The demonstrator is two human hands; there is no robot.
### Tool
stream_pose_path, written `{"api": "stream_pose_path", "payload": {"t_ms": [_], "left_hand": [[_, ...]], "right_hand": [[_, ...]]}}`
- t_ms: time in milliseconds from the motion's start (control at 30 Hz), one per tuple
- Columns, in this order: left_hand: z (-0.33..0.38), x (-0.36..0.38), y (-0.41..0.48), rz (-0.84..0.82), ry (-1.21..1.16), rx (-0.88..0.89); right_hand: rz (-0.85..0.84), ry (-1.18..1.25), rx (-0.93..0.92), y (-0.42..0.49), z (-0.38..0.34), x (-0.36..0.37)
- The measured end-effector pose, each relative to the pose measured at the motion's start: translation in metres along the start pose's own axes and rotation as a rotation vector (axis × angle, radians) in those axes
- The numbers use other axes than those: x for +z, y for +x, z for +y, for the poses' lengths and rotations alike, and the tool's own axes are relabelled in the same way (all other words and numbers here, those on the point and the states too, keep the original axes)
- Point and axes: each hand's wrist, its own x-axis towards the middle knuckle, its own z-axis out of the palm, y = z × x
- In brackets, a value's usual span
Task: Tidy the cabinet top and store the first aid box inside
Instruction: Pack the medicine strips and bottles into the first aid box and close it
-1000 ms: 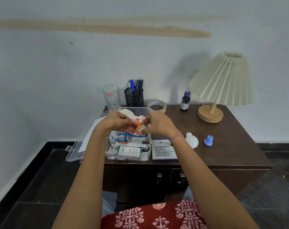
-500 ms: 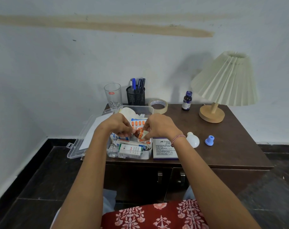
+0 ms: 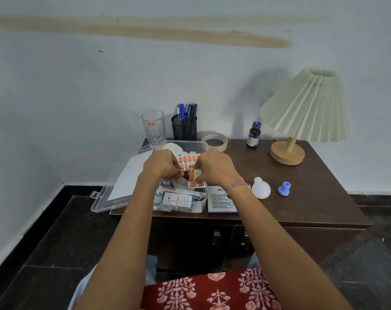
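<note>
Both hands, left (image 3: 162, 167) and right (image 3: 214, 168), had a grip on a small orange-labelled brown bottle (image 3: 191, 174) over the clear plastic first aid box (image 3: 199, 204). Box sat at the dark wooden tabletop (image 3: 301, 204) front edge; right side open.

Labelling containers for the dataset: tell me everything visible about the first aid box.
The first aid box is clear plastic, rectangular with rounded corners, on the cabinet top's front left. Its hinged lid lies open to the left, overhanging the edge, latch tab showing. Inside: medicine cartons, orange blister strips, white items. Both hands hover above it.
</note>
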Motion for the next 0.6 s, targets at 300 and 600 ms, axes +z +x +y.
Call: {"api": "stream_pose_path", "payload": {"t_ms": [300,600], "left_hand": [[0.0011,-0.0049,-0.0058,-0.08,0.047,0.024],[0.0051,0.0008,-0.0075,-0.122,0.225,0.058]], "right_hand": [[-0.021,-0.048,-0.038,-0.0016,0.0001,-0.0036],[-0.149,-0.049,-0.088,-0.0042,-0.0014,-0.0049]]}}
